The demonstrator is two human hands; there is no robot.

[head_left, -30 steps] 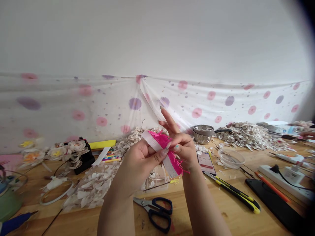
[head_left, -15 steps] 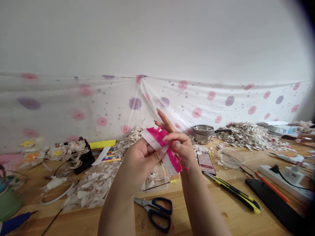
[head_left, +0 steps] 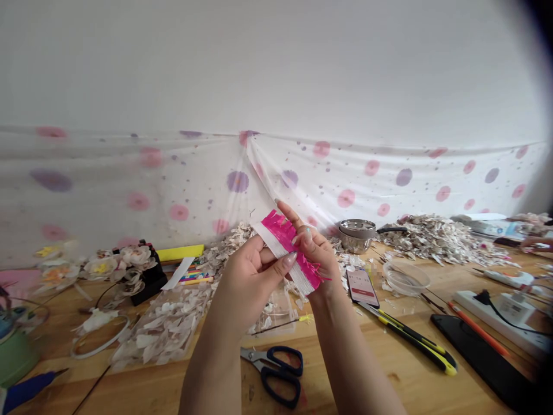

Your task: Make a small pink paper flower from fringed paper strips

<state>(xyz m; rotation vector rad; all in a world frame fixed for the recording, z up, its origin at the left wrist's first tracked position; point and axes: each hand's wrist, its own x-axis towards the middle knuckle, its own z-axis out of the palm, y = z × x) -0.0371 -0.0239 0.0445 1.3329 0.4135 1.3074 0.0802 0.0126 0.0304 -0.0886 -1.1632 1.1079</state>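
Observation:
A strip of white paper with a pink fringed edge (head_left: 285, 248) is held up above the wooden table (head_left: 389, 369). My left hand (head_left: 248, 279) grips the strip from the left, its thumb pressed across the white band. From the right, my right hand (head_left: 317, 253) pinches the pink fringe with curled fingers, the forefinger pointing up behind it. Blue-handled scissors (head_left: 276, 374) lie on the table just below my forearms.
Heaps of white flakes (head_left: 436, 239) lie along the back, more on a plastic sheet (head_left: 164, 325). Right of my hands: a phone (head_left: 362, 286), steel bowls (head_left: 356, 234), a clear dish (head_left: 406, 278), yellow-black cutters (head_left: 415, 340), a power strip (head_left: 505, 311). Paper flowers (head_left: 112, 266) stand at the left.
My right hand's fingers have curled down onto the pink fringe, and the strip has risen slightly and lies flatter between both hands.

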